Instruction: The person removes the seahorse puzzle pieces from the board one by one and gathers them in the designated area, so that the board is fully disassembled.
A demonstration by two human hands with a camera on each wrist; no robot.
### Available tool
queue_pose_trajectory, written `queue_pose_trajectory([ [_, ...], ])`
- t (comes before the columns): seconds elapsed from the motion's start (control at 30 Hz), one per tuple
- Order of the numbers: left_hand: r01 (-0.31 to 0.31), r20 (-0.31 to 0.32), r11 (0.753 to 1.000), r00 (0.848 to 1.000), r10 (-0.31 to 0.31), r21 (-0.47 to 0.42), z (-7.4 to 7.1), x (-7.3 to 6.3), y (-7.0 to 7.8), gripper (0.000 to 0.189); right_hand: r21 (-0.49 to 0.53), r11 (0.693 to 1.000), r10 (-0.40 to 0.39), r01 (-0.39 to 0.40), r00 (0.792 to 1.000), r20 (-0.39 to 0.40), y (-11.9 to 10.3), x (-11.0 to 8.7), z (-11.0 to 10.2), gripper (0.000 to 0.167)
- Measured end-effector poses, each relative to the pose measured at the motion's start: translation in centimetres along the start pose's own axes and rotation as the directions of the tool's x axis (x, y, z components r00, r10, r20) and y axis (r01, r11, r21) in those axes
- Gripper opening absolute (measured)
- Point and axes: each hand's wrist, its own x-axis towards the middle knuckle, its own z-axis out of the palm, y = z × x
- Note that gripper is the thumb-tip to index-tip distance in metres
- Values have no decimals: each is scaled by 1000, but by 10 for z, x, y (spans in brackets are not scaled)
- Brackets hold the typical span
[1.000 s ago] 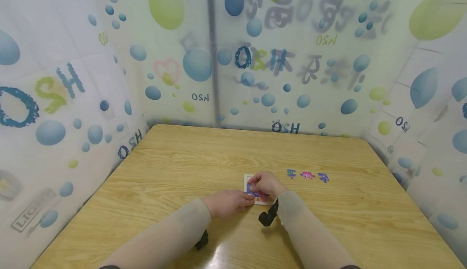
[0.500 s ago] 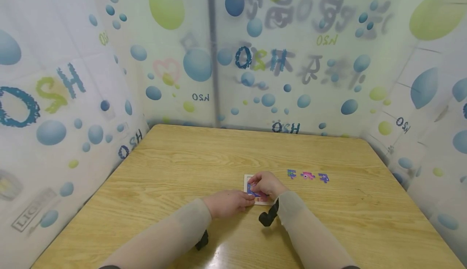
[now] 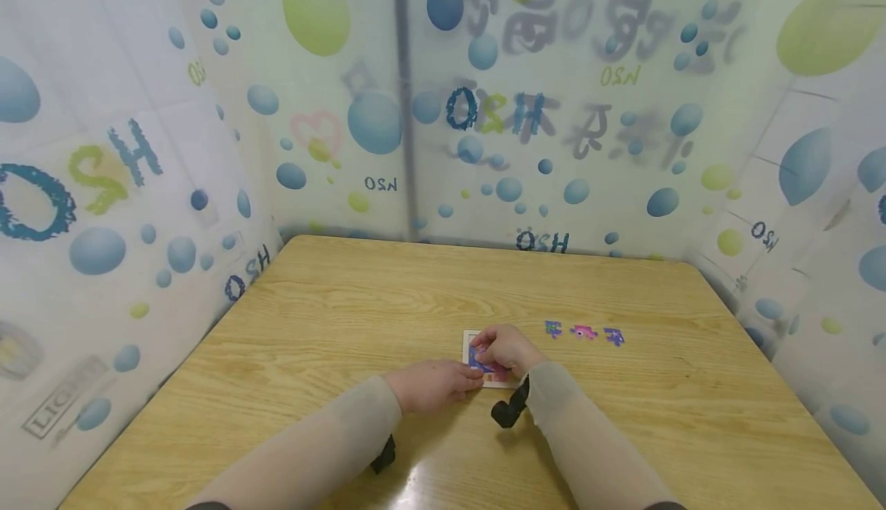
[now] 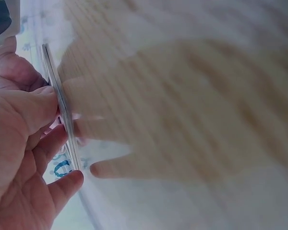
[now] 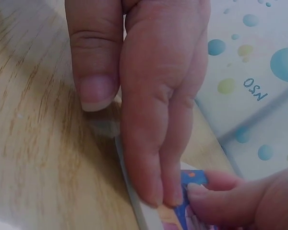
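Note:
A small white-framed jigsaw puzzle (image 3: 496,377) with a blue and pink picture lies on the table under both hands. My left hand (image 3: 429,385) rests its outstretched fingers on the near left corner of the frame. In the right wrist view the left thumb (image 5: 97,76) stays off the frame, and two left fingertips press its border. My right hand (image 3: 508,347) arches over the puzzle and covers its right part. Its thumb and a finger pinch a blue puzzle piece (image 5: 194,176) at the picture. How far that piece is seated is hidden. The left wrist view shows the frame (image 4: 62,108) edge-on.
Three loose puzzle pieces lie in a row to the right: a blue-green one (image 3: 553,329), a pink one with an eye (image 3: 584,332) and a purple-blue one (image 3: 614,336). The wooden table (image 3: 388,287) meets patterned curtains (image 3: 332,110) behind and on both sides.
Both hands stay in nearly the same place over the frame, with at most a tiny shift. The loose pieces have not moved.

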Motion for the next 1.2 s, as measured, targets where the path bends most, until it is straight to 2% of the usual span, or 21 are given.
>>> queue_pose_trajectory([
  [0.1,-10,-2,1000,1000,10,8,0,0,-1,38,-5,1000,-6,6,1000,4,0,1,-1,20],
  [0.33,10,9,1000,1000,-10,7,1,2,-3,38,-21,998,-53,54,999,6,1,1,-1,22],
  [0.57,25,19,1000,1000,-25,-2,1,2,-3,39,18,1000,-22,22,1000,1,1,0,-1,20],
  [0.87,8,9,1000,1000,-8,-5,1,1,-2,38,13,999,-39,39,999,8,2,1,-2,15],
  [1.2,25,12,1000,1000,-25,-6,2,2,-1,38,-1,1000,-30,30,999,-20,5,2,-3,12],
])
